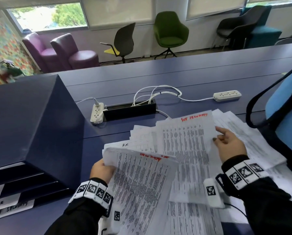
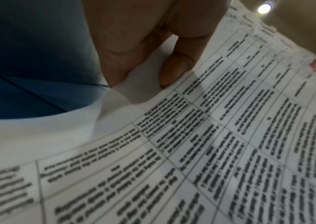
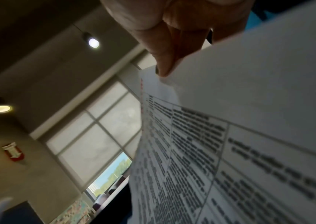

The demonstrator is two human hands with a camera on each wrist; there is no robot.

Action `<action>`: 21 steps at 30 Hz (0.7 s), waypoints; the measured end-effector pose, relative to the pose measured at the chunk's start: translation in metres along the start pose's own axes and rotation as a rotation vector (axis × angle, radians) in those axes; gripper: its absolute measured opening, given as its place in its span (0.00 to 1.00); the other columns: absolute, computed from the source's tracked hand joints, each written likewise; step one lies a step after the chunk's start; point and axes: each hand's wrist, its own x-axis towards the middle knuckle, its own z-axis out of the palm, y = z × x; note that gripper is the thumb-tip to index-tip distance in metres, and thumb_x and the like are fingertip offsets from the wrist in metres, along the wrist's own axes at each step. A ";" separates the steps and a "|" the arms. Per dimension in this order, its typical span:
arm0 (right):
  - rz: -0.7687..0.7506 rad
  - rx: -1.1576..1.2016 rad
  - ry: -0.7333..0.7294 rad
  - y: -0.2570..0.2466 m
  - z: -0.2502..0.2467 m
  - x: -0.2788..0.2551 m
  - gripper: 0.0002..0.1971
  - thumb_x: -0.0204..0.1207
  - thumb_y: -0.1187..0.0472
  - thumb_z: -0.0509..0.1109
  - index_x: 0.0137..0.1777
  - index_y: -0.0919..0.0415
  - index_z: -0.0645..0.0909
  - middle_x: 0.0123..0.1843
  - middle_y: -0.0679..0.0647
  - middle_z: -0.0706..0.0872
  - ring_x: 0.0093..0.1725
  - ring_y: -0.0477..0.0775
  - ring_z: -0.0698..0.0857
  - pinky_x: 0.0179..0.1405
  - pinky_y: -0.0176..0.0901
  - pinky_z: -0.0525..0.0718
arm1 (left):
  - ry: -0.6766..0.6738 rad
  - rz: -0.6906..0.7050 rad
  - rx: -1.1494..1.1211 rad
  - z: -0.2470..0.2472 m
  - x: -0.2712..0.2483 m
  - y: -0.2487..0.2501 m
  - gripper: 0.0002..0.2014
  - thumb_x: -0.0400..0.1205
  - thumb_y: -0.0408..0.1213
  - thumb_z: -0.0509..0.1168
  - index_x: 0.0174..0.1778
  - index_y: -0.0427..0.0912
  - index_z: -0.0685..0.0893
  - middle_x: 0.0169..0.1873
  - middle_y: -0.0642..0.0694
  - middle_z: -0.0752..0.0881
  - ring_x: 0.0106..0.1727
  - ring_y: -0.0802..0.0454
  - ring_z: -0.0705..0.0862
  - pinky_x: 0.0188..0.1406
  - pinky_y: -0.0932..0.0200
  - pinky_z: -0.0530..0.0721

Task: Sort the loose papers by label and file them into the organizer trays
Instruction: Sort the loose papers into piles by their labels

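My left hand (image 1: 102, 170) grips a small stack of printed sheets (image 1: 142, 187) by its left edge; red writing marks the top sheet, and in the left wrist view the left hand (image 2: 143, 63) pinches that stack of printed sheets (image 2: 210, 144). My right hand (image 1: 226, 141) pinches the right edge of another sheet with a red label (image 1: 186, 141), lifted off the pile; the right wrist view shows the right hand (image 3: 163, 66) on the sheet's (image 3: 230, 136) edge. A spread pile of loose papers (image 1: 253, 139) lies beneath. The dark blue organizer (image 1: 31, 126) stands at the left with labelled trays (image 1: 14, 206).
Two white power strips (image 1: 96, 112) (image 1: 226, 95) with cables and a black cable box (image 1: 130, 111) lie on the blue table (image 1: 192, 73) behind the papers. A blue chair back (image 1: 284, 106) stands close on the right. Several chairs line the far wall.
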 end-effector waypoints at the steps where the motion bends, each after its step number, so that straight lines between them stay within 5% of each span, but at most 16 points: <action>1: -0.036 0.009 0.019 -0.005 -0.003 0.003 0.14 0.77 0.69 0.66 0.60 0.56 0.81 0.44 0.52 0.83 0.49 0.57 0.83 0.49 0.39 0.72 | 0.004 0.011 -0.014 0.001 -0.001 0.002 0.06 0.70 0.18 0.63 0.32 0.30 0.82 0.29 0.38 0.84 0.33 0.43 0.81 0.33 0.57 0.78; 4: -0.142 0.065 0.051 -0.021 -0.012 0.008 0.12 0.77 0.71 0.65 0.44 0.51 0.79 0.34 0.41 0.85 0.43 0.44 0.85 0.42 0.29 0.76 | 0.018 0.016 -0.079 0.003 -0.001 0.006 0.07 0.70 0.18 0.63 0.30 0.32 0.81 0.27 0.39 0.83 0.31 0.44 0.81 0.32 0.59 0.77; 6: -0.175 0.157 0.042 -0.030 -0.017 0.008 0.16 0.77 0.73 0.64 0.40 0.48 0.78 0.31 0.37 0.85 0.34 0.28 0.83 0.37 0.17 0.76 | 0.010 0.024 -0.129 0.005 -0.002 0.009 0.02 0.67 0.20 0.65 0.31 0.30 0.81 0.29 0.38 0.83 0.33 0.44 0.81 0.36 0.57 0.78; 8: -0.211 0.226 0.042 -0.036 -0.018 0.006 0.16 0.77 0.73 0.64 0.41 0.49 0.78 0.31 0.37 0.85 0.32 0.24 0.81 0.36 0.14 0.75 | -0.006 0.029 -0.161 0.009 -0.003 0.010 0.03 0.66 0.20 0.64 0.34 0.28 0.81 0.32 0.36 0.83 0.36 0.44 0.82 0.39 0.52 0.79; 12: -0.239 0.337 -0.039 -0.038 -0.016 0.004 0.22 0.77 0.77 0.61 0.38 0.46 0.79 0.31 0.30 0.86 0.34 0.27 0.82 0.39 0.17 0.78 | -0.055 0.053 -0.208 0.017 -0.011 0.018 0.11 0.69 0.13 0.61 0.34 0.32 0.82 0.33 0.36 0.85 0.38 0.42 0.83 0.44 0.47 0.83; 17: -0.190 0.423 -0.195 -0.026 -0.002 -0.003 0.24 0.75 0.78 0.63 0.36 0.46 0.86 0.35 0.39 0.90 0.37 0.36 0.85 0.45 0.32 0.82 | -0.143 0.087 -0.345 0.030 -0.021 0.034 0.16 0.71 0.10 0.56 0.33 0.34 0.82 0.31 0.38 0.85 0.37 0.42 0.83 0.44 0.49 0.81; 21: -0.089 0.608 -0.291 -0.024 0.009 -0.011 0.15 0.72 0.74 0.65 0.36 0.53 0.87 0.33 0.46 0.90 0.33 0.41 0.86 0.34 0.32 0.85 | -0.141 0.076 -0.383 0.036 -0.021 0.038 0.17 0.72 0.12 0.55 0.35 0.37 0.83 0.33 0.39 0.87 0.36 0.42 0.83 0.41 0.50 0.82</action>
